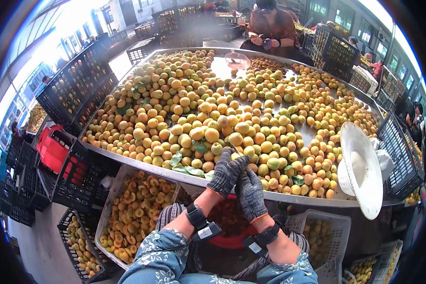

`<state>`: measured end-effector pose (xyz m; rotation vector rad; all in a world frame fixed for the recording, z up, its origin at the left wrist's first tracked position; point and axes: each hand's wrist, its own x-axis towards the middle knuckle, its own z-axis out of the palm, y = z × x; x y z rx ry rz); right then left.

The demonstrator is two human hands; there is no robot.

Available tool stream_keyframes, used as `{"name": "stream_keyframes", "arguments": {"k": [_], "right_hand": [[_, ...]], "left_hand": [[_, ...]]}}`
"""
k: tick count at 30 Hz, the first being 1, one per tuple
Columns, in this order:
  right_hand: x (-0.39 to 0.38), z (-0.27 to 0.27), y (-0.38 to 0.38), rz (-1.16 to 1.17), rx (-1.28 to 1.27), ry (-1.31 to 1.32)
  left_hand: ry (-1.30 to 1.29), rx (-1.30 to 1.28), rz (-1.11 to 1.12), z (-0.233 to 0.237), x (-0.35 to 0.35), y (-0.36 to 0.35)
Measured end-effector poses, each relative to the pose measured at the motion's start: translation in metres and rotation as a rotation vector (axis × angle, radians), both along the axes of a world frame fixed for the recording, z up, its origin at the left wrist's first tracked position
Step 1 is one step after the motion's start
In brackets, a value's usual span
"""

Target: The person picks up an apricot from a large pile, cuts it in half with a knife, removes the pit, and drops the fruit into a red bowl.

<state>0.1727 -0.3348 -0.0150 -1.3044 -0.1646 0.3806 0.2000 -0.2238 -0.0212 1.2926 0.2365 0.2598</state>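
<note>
My left hand and my right hand, both in grey knitted gloves, meet at the near edge of the metal table. Their fingers are closed and pressed together. A thin, pointed sliver sticks up past the left fingers, and what else lies between the hands is hidden by the gloves. Just beyond them spreads a large heap of yellow-orange apricots, with some green leaves among them. Below the hands, partly covered by my forearms, is a red basin with dark reddish contents.
A white crate of halved apricots stands at lower left, another white crate at lower right. A straw hat rests at the table's right edge. Black crates are stacked around. Across the table sits a person.
</note>
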Motion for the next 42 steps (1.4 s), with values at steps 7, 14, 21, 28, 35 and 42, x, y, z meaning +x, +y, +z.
{"name": "stream_keyframes", "arguments": {"k": [7, 14, 21, 28, 35, 42], "right_hand": [[0.008, -0.009, 0.001, -0.123, -0.441, -1.004], [0.007, 0.012, -0.006, -0.051, 0.051, -0.153], [0.016, 0.026, -0.024, 0.051, -0.277, -0.396], [0.014, 0.009, -0.008, -0.053, -0.62, -0.744], [0.004, 0.03, 0.005, -0.075, -0.982, -0.729], [0.005, 0.011, 0.01, -0.081, -1.085, -0.829]], "left_hand": [[-0.094, -0.106, -0.113, 0.028, -0.016, -0.004], [-0.07, -0.616, -0.332, 0.019, -0.016, -0.003], [-0.105, -0.13, -0.37, 0.038, -0.016, 0.031], [-0.167, -0.405, -0.296, 0.041, -0.026, 0.031], [-0.024, -0.416, -0.079, 0.017, -0.016, 0.024], [-0.24, 0.326, 0.152, -0.044, 0.003, 0.024]]}}
